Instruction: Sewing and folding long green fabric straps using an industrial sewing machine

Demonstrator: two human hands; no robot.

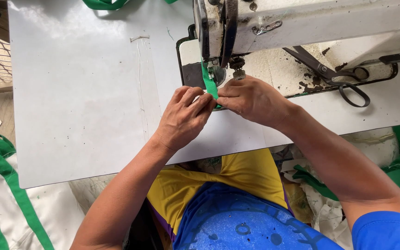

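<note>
Pinching a green fabric strip (209,83) between them, the left hand (184,116) and right hand (252,98) clamp it just before the sewing machine (302,21); scissors (332,74) lie on its base.

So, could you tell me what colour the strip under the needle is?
Green; the strip shows best in the head view.

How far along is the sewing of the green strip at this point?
Done: the green strip already sits under the sewing machine head, by the needle. In hand: the left hand and right hand pinch and fold its near end on the white table. Left: no finished seam is visible; the scissors lie unused beside the machine.
</note>
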